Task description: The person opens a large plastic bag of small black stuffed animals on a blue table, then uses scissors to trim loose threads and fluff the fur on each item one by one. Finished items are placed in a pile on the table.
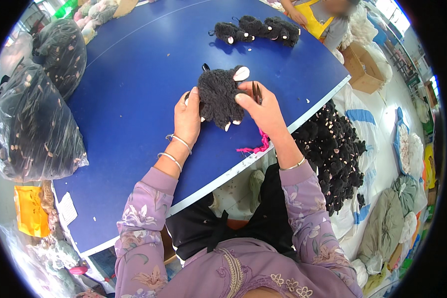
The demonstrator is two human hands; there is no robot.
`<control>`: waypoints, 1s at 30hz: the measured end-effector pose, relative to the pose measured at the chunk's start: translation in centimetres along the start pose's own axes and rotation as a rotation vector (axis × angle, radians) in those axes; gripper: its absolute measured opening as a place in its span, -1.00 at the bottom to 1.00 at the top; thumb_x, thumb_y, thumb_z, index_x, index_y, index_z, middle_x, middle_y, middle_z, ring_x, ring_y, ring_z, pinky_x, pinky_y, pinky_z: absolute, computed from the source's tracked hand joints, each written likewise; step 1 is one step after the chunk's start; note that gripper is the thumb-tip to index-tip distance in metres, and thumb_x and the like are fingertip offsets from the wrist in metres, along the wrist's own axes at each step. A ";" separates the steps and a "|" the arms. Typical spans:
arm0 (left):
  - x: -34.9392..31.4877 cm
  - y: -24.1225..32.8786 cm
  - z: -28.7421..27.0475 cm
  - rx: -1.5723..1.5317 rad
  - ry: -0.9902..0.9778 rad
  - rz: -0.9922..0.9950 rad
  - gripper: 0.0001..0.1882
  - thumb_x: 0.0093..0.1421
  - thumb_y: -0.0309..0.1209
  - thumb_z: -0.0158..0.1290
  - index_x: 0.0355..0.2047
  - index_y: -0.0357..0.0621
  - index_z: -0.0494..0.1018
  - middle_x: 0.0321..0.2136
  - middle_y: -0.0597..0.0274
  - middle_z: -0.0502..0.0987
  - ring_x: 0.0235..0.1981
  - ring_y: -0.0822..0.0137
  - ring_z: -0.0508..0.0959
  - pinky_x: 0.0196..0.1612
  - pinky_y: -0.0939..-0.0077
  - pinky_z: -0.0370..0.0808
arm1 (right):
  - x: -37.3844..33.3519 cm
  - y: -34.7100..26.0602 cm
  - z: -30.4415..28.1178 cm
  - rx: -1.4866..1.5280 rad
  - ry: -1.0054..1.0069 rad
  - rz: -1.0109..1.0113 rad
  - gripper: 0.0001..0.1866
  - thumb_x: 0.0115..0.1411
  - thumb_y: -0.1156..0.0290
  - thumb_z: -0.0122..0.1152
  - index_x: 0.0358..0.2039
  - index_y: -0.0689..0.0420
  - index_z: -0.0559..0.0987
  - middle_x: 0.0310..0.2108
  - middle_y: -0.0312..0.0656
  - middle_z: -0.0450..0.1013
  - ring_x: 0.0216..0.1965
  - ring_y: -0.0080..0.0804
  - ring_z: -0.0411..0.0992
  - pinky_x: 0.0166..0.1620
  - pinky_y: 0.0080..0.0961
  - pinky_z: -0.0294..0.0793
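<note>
A black fluffy plush toy point(218, 95) with pale ears and feet is held above the blue table point(134, 74). My left hand point(187, 116) grips its left side. On its right side is my right hand point(260, 107), thumb pressed into the fur, with small dark snips point(257, 92) between the fingers. A pink cord point(256, 146) hangs from under my right hand onto the table edge.
Several finished black plush toys point(256, 29) lie at the table's far end, near another person point(323, 15). Clear bags of dark toys point(32, 124) stand at the left. A big heap of black toys point(333, 149) fills a sack at the right, past a cardboard box point(365, 67).
</note>
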State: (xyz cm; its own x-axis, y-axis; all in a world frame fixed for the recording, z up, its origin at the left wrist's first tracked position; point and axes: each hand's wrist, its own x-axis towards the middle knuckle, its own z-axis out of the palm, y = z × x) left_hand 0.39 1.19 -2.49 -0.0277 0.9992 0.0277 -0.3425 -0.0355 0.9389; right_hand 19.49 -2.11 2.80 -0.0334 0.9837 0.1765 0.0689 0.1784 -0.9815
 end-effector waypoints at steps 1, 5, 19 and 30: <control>0.0 -0.1 0.0 0.020 0.002 0.001 -0.66 0.37 -0.15 -0.08 -0.31 -0.20 0.45 -0.45 0.45 0.43 -0.45 0.61 0.37 -0.36 0.63 0.38 | 0.0 -0.1 0.1 -0.083 0.004 -0.019 -0.72 0.19 0.32 0.24 -0.23 0.29 0.51 -0.47 -0.40 0.39 -0.44 -0.71 0.29 -0.38 -0.68 0.31; -0.4 1.0 0.6 -0.010 -0.037 -0.069 -0.67 0.38 -0.13 -0.12 -0.37 -0.13 0.38 -0.41 0.33 0.49 -0.46 0.54 0.45 -0.37 0.60 0.41 | 0.2 -0.1 -0.9 -0.098 0.000 0.096 -0.73 0.18 0.36 0.23 -0.22 0.31 0.53 -0.52 -0.33 0.47 -0.48 -0.71 0.32 -0.36 -0.68 0.33; -0.7 1.7 0.8 -0.044 -0.147 -0.077 -0.74 0.39 -0.22 -0.18 -0.35 -0.09 0.34 -0.29 0.12 0.55 -0.43 0.42 0.52 -0.34 0.55 0.43 | 0.2 5.4 -4.6 -0.379 0.358 -0.087 -0.60 0.14 0.21 0.25 -0.13 0.25 0.51 -0.22 -0.08 0.56 -0.22 -0.32 0.53 -0.09 -0.45 0.47; -4.7 2.8 -1.0 0.130 -0.152 0.090 -0.81 0.38 -0.31 -0.13 -0.31 -0.14 0.37 -0.36 0.24 0.56 -0.47 0.53 0.51 -0.38 0.66 0.43 | 0.0 3.1 2.3 -0.893 0.021 -0.469 -0.82 0.01 0.30 0.27 -0.37 0.09 0.59 -0.24 -0.25 0.49 -0.14 -0.18 0.42 -0.12 -0.25 0.38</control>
State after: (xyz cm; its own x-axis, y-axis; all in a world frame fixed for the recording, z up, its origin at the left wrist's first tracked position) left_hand -1.35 -3.58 -0.36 0.0922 0.9835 0.1557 -0.2205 -0.1323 0.9664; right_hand 17.42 -1.64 -0.47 -0.2319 0.8086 0.5408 0.7749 0.4896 -0.3998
